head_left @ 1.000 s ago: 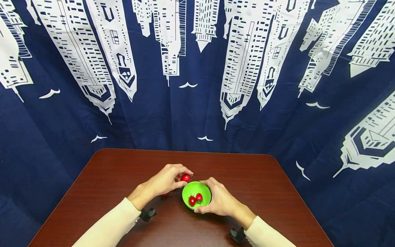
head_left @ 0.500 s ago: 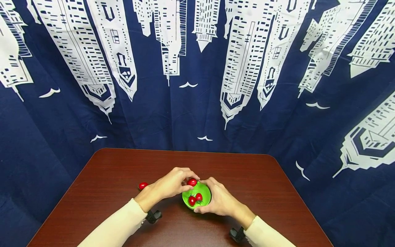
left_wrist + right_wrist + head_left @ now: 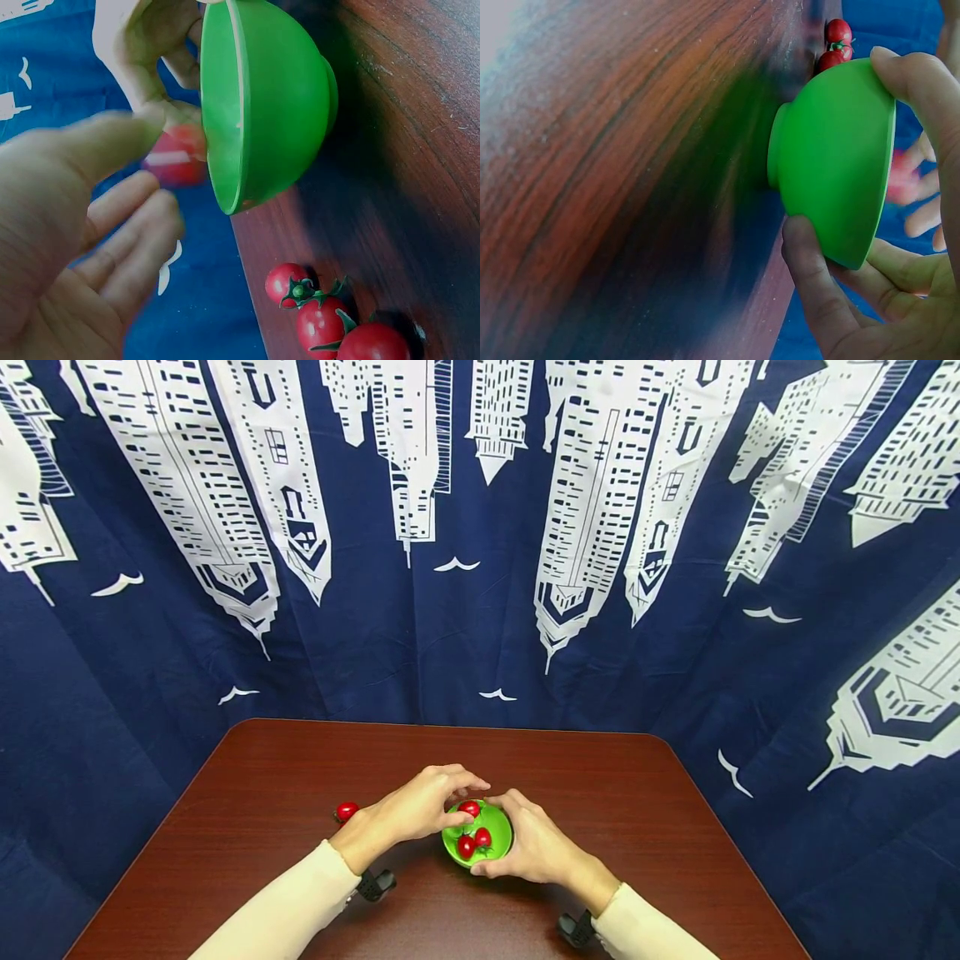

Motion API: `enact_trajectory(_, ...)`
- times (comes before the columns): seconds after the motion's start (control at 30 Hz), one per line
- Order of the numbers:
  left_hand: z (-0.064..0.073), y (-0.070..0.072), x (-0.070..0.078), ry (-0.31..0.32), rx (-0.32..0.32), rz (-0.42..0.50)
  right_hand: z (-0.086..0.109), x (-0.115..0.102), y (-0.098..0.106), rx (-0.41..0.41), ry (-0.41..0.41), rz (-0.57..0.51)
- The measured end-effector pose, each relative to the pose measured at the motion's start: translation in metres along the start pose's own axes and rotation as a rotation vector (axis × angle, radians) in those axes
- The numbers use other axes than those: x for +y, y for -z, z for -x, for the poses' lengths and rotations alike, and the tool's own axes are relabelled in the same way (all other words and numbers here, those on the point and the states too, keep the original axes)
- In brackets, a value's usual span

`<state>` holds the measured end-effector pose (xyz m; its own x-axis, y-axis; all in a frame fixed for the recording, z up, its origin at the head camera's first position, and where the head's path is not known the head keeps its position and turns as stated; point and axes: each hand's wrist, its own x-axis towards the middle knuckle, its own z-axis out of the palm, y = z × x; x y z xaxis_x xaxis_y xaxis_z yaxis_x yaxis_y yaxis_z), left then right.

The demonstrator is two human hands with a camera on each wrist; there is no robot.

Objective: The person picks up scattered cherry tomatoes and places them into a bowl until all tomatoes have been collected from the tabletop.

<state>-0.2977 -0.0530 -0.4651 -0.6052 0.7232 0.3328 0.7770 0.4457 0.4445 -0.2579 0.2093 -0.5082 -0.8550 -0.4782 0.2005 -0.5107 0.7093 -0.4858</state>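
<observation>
We count two hands at one green bowl point(image 3: 495, 818) above a brown table point(image 3: 637, 818). The right hand point(image 3: 536, 845) grips the bowl, thumb and fingers spread around its side. Two red tomatoes point(image 3: 467, 846) lie inside; a third tomato point(image 3: 178, 159), blurred in the left wrist view, is at the rim, beside the loosely extended, ungripping fingers of the left hand point(image 3: 420, 803). We find three more tomatoes point(image 3: 321, 328) clustered on the tabletop, only one of them showing from the head camera. One navy cloth point(image 3: 420, 643) with white buildings hangs behind.
</observation>
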Motion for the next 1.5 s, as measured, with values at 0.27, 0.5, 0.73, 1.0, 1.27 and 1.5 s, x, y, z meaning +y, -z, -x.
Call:
enact_trajectory(0.27, 0.006, 0.0, 0.002, 0.062, -0.002, -0.065, -0.001, -0.001, 0.0, 0.001, -0.01, 0.01)
enact_trajectory(0.5, 0.011, 0.004, 0.001, 0.095, -0.017, -0.067, -0.001, -0.001, -0.001, 0.004, -0.011, 0.01)
enact_trajectory(0.73, 0.015, 0.007, -0.001, 0.111, -0.028, -0.076, 0.0, 0.0, -0.001, 0.008, -0.013, 0.015)
enact_trajectory(1.0, 0.019, 0.012, -0.002, 0.128, -0.019, -0.081, 0.0, 0.001, -0.001, 0.018, 0.003, 0.01)
enact_trajectory(1.27, 0.029, 0.019, -0.009, 0.134, 0.001, -0.07, 0.0, 0.0, 0.0, 0.008, -0.001, 0.006)
enact_trajectory(1.5, 0.039, 0.027, -0.015, 0.154, 0.02, -0.073, -0.002, 0.0, 0.0, 0.009, 0.0, 0.007)
